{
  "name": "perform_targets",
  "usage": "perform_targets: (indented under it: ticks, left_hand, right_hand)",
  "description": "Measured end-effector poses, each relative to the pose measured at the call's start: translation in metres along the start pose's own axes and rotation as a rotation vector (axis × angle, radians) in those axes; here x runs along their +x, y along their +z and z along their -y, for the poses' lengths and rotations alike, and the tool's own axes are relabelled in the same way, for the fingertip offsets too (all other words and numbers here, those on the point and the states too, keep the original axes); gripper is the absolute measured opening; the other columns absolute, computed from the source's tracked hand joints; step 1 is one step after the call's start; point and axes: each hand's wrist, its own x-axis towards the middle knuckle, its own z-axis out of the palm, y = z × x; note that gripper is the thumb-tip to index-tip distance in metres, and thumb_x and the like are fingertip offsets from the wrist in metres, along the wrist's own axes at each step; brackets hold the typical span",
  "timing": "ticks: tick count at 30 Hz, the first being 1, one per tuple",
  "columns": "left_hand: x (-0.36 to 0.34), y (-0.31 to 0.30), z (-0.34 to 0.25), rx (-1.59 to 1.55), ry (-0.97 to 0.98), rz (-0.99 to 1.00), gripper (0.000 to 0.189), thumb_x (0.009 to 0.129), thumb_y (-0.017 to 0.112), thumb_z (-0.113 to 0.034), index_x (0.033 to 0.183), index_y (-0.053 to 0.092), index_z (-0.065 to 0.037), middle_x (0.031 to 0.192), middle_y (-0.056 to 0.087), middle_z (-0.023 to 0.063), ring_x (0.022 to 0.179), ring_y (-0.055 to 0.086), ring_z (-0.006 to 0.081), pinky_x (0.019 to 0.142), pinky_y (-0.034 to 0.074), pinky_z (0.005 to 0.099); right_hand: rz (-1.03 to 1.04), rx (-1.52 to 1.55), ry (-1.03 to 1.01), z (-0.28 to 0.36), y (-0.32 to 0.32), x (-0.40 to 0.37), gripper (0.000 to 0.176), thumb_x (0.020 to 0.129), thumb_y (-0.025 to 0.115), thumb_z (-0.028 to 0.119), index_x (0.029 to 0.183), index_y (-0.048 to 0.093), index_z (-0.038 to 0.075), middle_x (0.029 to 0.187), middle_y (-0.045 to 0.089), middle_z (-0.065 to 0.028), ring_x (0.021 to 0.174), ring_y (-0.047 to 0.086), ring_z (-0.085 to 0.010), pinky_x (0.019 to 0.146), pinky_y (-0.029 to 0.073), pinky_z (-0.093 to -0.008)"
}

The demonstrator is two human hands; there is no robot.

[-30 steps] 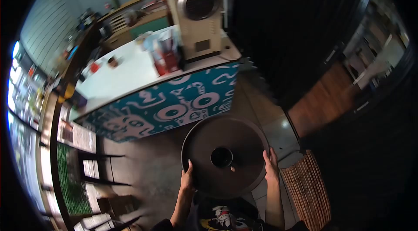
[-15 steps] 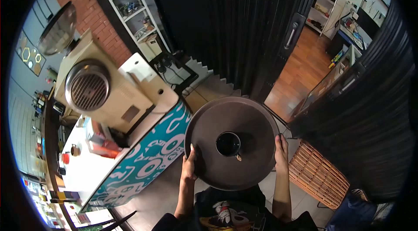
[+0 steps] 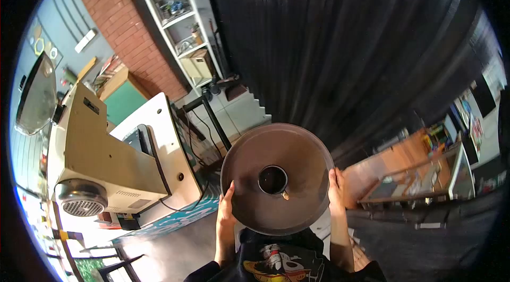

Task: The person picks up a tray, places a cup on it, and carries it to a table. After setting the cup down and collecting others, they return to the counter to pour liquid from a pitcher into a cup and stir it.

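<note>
A round dark brown serving tray [image 3: 276,144] is held level in front of my body. Near its middle stands a dark cup [image 3: 272,180] with what looks like dark liquid inside; its small handle points toward my right. My left hand [image 3: 227,206] grips the tray's left rim, thumb on top. On the opposite rim my right hand [image 3: 337,190] has the same grip, thumb over the edge. The fingers of both hands are mostly hidden under the tray.
To the left, a large beige coffee grinder [image 3: 106,149] stands on a counter [image 3: 183,160] with a patterned teal front. A white shelf rack [image 3: 186,27] leans in view beyond it. Black folding shutters [image 3: 329,43] span the front and right, with a wood-floored room [image 3: 396,165] showing through a gap.
My view has turned to the left, so the grinder shows from another side and the doorway sits farther right and lower. The tray and cup stay between my hands.
</note>
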Motion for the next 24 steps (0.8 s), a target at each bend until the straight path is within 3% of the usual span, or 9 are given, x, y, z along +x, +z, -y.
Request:
perform_targets:
  ticks: [1, 3, 8, 11, 14, 15, 16, 20, 24]
  left_hand:
    - [0.010, 0.019, -0.026, -0.007, 0.010, -0.030, 0.050, 0.087, 0.063, -0.026, 0.128, 0.049, -0.003, 0.122, 0.057, 0.0113, 0.108, 0.057, 0.0259, 0.092, 0.046, 0.0412]
    - [0.030, 0.054, -0.080, -0.481, -0.364, -0.145, 0.055, 0.085, 0.066, -0.028, 0.129, 0.047, -0.002, 0.122, 0.056, 0.0129, 0.105, 0.058, 0.0265, 0.087, 0.049, 0.0420]
    - [0.109, 0.080, -0.109, -0.501, -0.374, -0.258, 0.053, 0.085, 0.065, -0.028, 0.128, 0.047, -0.002, 0.120, 0.057, 0.0129, 0.105, 0.058, 0.0274, 0.085, 0.050, 0.0432]
    - [0.172, 0.083, -0.111, -0.577, -0.378, -0.293, 0.055, 0.086, 0.065, -0.029, 0.129, 0.045, -0.001, 0.122, 0.055, 0.0141, 0.104, 0.058, 0.0261, 0.082, 0.051, 0.0421]
    - [0.223, 0.097, -0.145, -0.464, -0.444, -0.336, 0.058, 0.085, 0.066, -0.030, 0.129, 0.043, 0.000, 0.120, 0.054, 0.0152, 0.101, 0.059, 0.0250, 0.080, 0.051, 0.0405]
    - [0.245, 0.103, -0.155, -0.419, -0.476, -0.488, 0.055, 0.085, 0.066, -0.030, 0.126, 0.045, 0.001, 0.117, 0.055, 0.0150, 0.098, 0.059, 0.0246, 0.078, 0.052, 0.0397]
    - [0.261, 0.108, -0.161, -0.376, -0.519, -0.648, 0.053, 0.085, 0.066, -0.030, 0.124, 0.047, 0.001, 0.114, 0.056, 0.0149, 0.096, 0.060, 0.0241, 0.076, 0.052, 0.0388]
    - [0.313, 0.104, -0.171, -0.455, -0.361, -0.654, 0.050, 0.085, 0.066, -0.030, 0.121, 0.049, 0.001, 0.110, 0.057, 0.0134, 0.095, 0.059, 0.0244, 0.075, 0.051, 0.0363]
    - [0.353, 0.092, -0.176, -0.475, -0.329, -0.703, 0.048, 0.085, 0.065, -0.030, 0.123, 0.052, -0.002, 0.116, 0.056, 0.0102, 0.103, 0.055, 0.0212, 0.084, 0.047, 0.0341]
  right_hand:
    - [0.022, 0.002, 0.028, -0.001, 0.009, 0.022, 0.032, 0.097, 0.048, 0.032, 0.093, 0.054, 0.001, 0.086, 0.049, 0.0003, 0.084, 0.043, -0.0101, 0.079, 0.036, -0.0242]
    - [0.054, -0.003, 0.084, -0.008, 0.025, 0.064, 0.034, 0.096, 0.050, 0.033, 0.097, 0.056, -0.001, 0.093, 0.053, -0.0021, 0.090, 0.045, -0.0108, 0.083, 0.037, -0.0247]
    - [0.201, -0.083, 0.175, -0.016, 0.086, 0.165, 0.063, 0.094, 0.048, 0.044, 0.131, 0.042, -0.006, 0.132, 0.045, -0.0189, 0.125, 0.040, -0.0265, 0.105, 0.029, -0.0345]
    - [0.133, -0.213, 0.256, -0.019, 0.134, 0.220, 0.067, 0.093, 0.048, 0.047, 0.134, 0.039, -0.005, 0.135, 0.042, -0.0203, 0.129, 0.036, -0.0292, 0.108, 0.026, -0.0359]
    - [0.204, -0.229, 0.325, 0.006, 0.178, 0.266, 0.068, 0.092, 0.049, 0.050, 0.137, 0.037, 0.000, 0.140, 0.034, -0.0160, 0.131, 0.032, -0.0261, 0.108, 0.025, -0.0355]
    - [0.182, -0.221, 0.336, 0.018, 0.198, 0.284, 0.065, 0.092, 0.050, 0.048, 0.136, 0.039, 0.002, 0.139, 0.034, -0.0128, 0.129, 0.033, -0.0224, 0.107, 0.026, -0.0335]
    - [0.301, -0.268, 0.367, 0.000, 0.214, 0.308, 0.073, 0.090, 0.042, 0.060, 0.143, 0.030, 0.011, 0.149, 0.019, -0.0129, 0.137, 0.021, -0.0291, 0.110, 0.022, -0.0432]
    - [0.389, -0.319, 0.409, 0.049, 0.269, 0.356, 0.076, 0.088, 0.039, 0.064, 0.144, 0.027, 0.014, 0.149, 0.017, -0.0112, 0.137, 0.020, -0.0310, 0.110, 0.022, -0.0470]
    - [0.480, -0.312, 0.395, 0.033, 0.320, 0.404, 0.079, 0.087, 0.038, 0.067, 0.145, 0.024, 0.016, 0.150, 0.014, -0.0100, 0.137, 0.019, -0.0319, 0.109, 0.022, -0.0494]
